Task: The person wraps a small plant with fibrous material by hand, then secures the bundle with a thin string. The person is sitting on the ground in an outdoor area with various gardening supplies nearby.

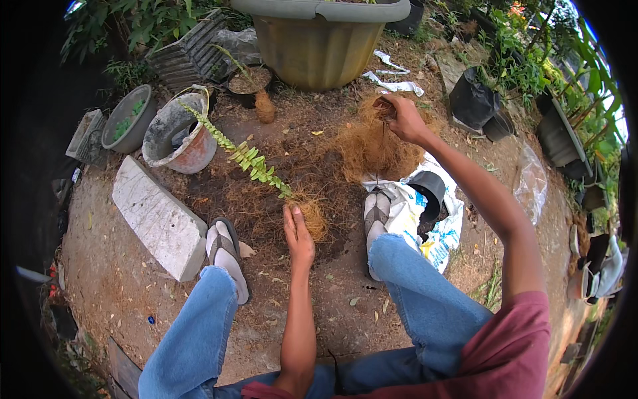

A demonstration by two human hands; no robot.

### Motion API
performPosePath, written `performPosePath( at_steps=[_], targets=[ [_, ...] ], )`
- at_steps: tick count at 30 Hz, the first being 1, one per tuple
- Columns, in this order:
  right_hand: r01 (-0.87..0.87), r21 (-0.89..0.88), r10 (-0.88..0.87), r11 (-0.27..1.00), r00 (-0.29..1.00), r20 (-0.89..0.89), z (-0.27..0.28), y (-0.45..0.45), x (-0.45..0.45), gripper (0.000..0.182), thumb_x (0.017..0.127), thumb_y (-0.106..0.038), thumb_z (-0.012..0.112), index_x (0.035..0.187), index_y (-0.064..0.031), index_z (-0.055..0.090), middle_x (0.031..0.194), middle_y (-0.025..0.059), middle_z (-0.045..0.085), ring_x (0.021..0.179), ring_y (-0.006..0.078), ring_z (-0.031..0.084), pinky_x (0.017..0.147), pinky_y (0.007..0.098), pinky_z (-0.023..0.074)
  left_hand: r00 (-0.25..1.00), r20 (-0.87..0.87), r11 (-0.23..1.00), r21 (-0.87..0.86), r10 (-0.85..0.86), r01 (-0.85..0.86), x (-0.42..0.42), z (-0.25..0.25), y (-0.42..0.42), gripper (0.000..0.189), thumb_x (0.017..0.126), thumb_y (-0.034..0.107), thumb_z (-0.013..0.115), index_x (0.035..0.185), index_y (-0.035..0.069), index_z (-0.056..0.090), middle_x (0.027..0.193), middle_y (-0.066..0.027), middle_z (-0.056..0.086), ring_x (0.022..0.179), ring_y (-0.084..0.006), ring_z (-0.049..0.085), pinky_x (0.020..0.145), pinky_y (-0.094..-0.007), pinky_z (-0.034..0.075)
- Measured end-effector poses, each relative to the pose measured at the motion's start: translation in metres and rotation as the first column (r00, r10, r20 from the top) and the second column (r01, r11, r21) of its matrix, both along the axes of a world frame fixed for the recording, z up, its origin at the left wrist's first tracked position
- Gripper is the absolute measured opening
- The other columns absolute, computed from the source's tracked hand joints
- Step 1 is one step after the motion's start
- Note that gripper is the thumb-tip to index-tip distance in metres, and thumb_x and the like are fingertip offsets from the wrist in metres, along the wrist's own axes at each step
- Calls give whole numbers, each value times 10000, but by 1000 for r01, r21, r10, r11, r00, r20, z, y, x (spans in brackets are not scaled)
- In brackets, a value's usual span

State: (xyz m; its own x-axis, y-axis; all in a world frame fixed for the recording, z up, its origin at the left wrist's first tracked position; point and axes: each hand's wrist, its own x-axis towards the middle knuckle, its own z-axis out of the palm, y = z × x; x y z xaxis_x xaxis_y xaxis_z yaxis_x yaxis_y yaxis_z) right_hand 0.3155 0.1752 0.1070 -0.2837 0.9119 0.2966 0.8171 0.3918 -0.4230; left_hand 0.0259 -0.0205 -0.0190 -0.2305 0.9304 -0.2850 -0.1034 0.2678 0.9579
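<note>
My left hand [300, 239] holds a plant's root ball [315, 219] wrapped in tan coconut fibre, low above the soil. From that bundle a long green leafy stem [251, 162], fern-like, slants up to the left. My right hand [406, 117] is raised at the far right, its fingers closed on a tuft of coconut fibre. Below and around it spreads a loose heap of the same coconut fibre [366, 147]. Dark soil strewn with fibres [259, 209] lies between my feet.
By my right foot, a black plastic pot [429, 189] lies tipped on a white printed sack [406, 209]. A pale stone block [157, 217] rests left of my left foot. Beyond stand a cement-stained bucket [187, 149], a small fibre-wrapped bundle [264, 107] and a large planter [319, 50].
</note>
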Motion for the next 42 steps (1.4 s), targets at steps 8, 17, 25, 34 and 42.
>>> performPosePath(
  at_steps=[8,17,25,34,42],
  targets=[
    [117,-45,-91,992,917,388,-17,0,12,555,834,-33,602,1375,-139,532,1369,263,516,1212,462,539,999,563,453,998,-57,999,-46,11,-14,-4,-12,1,937,986,706,372,1599,26,175,1653,-194,162,1527,-334,189,1234,-442,185],
    [-114,-212,232,971,681,694,-42,-22,-20,859,843,-486,656,1585,-283,273,1583,216,293,1441,513,283,1135,705,259,1000,5,1000,0,-22,22,-6,-21,3,919,1015,654,370,1585,-31,145,1646,-224,188,1523,-333,209,1232,-436,192],
    [-201,-357,406,912,329,853,-51,-8,-26,440,861,-199,661,1298,-153,632,1301,117,612,1315,334,517,1112,646,335,999,37,1000,9,-27,27,-3,-16,6,949,999,680,373,1586,-29,142,1647,-232,162,1525,-351,193,1236,-458,178],
    [-70,-187,168,980,799,578,-3,1,-17,388,844,-134,614,1229,-88,635,1143,160,663,1199,351,577,1037,695,336,998,-60,999,-49,0,-3,-8,-5,3,907,987,703,370,1606,66,187,1657,-171,163,1522,-339,202,1230,-458,201],
    [52,154,-86,987,972,220,25,-4,-22,359,929,-207,584,1238,-25,585,1037,239,677,1047,423,628,934,584,445,998,58,1000,28,2,-4,-9,-32,4,939,1001,664,402,1589,-21,144,1648,-222,170,1524,-333,203,1236,-437,188]
  ],
)
